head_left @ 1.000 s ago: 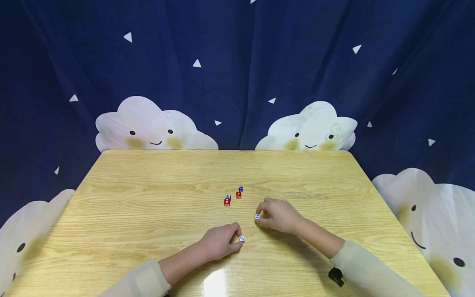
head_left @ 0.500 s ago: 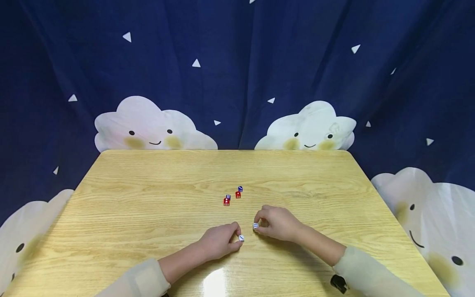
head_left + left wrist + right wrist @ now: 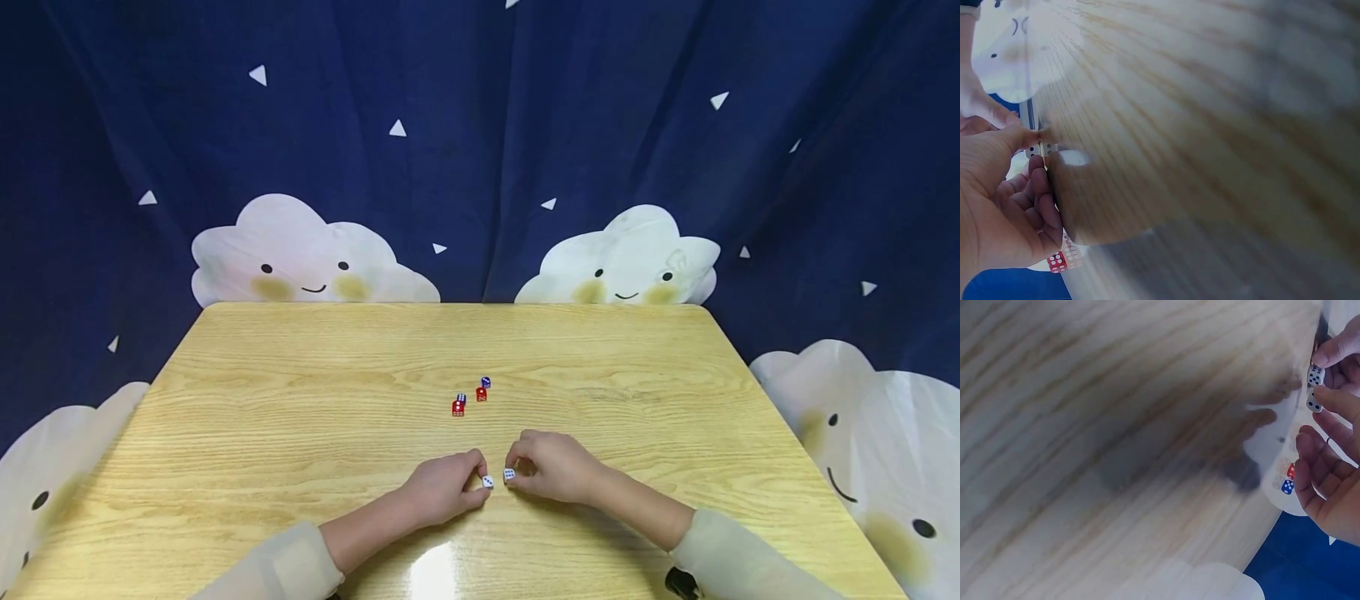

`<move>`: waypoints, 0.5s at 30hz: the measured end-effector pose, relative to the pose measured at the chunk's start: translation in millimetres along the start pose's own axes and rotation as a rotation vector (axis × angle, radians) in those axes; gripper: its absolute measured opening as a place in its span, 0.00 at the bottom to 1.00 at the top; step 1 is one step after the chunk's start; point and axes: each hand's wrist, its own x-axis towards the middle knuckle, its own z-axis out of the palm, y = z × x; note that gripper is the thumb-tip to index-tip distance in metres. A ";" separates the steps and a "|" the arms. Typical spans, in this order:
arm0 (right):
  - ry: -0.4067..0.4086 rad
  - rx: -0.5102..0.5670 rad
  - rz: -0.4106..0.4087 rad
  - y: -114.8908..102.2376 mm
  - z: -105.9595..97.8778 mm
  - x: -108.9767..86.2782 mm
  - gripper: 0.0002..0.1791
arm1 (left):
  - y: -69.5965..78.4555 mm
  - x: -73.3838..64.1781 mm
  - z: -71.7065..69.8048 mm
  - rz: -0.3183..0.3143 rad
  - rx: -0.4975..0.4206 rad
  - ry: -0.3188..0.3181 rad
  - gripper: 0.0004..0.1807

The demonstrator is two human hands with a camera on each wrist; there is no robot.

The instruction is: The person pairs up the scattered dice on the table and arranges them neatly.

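The six-dot die [image 3: 509, 473] has moved just beside the three-dot die [image 3: 487, 482].

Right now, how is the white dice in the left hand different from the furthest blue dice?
The white die is pinched by the left hand; the blue die lies unheld on the table. The white die is nearer you, the blue die farther away. Both are small dotted cubes.
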 end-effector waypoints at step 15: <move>-0.024 0.016 -0.021 -6.0 8.3 3.1 0.07 | -0.4 -0.3 0.2 0.007 -0.018 -0.009 0.10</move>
